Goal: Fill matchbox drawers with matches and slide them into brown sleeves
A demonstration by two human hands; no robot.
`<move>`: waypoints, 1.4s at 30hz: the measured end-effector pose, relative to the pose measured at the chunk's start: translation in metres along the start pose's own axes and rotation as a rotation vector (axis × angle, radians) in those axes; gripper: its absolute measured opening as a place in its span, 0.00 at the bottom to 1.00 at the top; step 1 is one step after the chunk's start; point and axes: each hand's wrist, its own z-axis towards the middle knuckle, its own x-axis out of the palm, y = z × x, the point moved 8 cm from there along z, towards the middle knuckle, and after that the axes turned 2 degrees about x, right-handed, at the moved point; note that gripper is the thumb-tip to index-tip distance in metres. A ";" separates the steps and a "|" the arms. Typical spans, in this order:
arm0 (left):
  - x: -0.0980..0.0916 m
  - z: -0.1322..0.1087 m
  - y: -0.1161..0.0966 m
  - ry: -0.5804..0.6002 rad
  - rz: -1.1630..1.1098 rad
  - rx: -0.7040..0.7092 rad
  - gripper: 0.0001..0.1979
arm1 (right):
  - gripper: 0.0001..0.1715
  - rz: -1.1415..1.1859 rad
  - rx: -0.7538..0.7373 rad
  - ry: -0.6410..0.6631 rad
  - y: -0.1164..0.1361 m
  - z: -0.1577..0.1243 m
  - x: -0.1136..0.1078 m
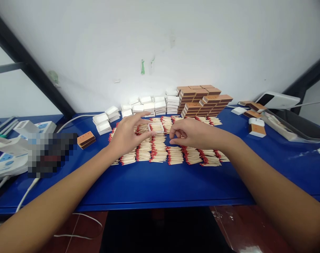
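My left hand (128, 134) grips a small white matchbox tray (156, 128) between thumb and fingers. Some matches lie inside that tray. Just right of it is my right hand (185, 133), its fingers curled in toward the thumb; what they hold, if anything, is hidden. Under and around both hands, red-headed matches (175, 155) are laid out in rows of small piles on the blue table (160, 182). Part of the rows is covered by my hands.
White trays (148, 107) are stacked along the wall, beside a block of brown matchboxes (199, 100). Loose matchboxes lie left (86, 139) and right (257, 130). Power strips (9, 160) with cables stand at the left; a white device (277, 100) is back right.
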 end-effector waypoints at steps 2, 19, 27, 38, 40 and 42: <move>0.000 0.000 0.000 0.000 0.005 -0.001 0.31 | 0.13 0.009 0.015 0.062 -0.003 0.001 0.005; 0.000 -0.001 -0.009 0.024 0.058 0.057 0.29 | 0.11 -0.011 0.073 0.091 -0.007 0.003 0.008; 0.000 -0.001 -0.009 0.021 0.061 0.072 0.29 | 0.15 -0.003 0.041 0.056 -0.010 0.005 0.010; 0.003 -0.001 -0.006 0.036 0.065 0.058 0.29 | 0.13 -0.029 0.052 0.051 -0.012 0.006 0.009; 0.002 -0.001 -0.006 0.036 0.067 0.058 0.29 | 0.13 -0.038 0.049 0.056 -0.011 0.006 0.010; 0.002 -0.001 -0.006 0.034 0.066 0.058 0.29 | 0.11 -0.049 0.054 0.064 -0.010 0.006 0.010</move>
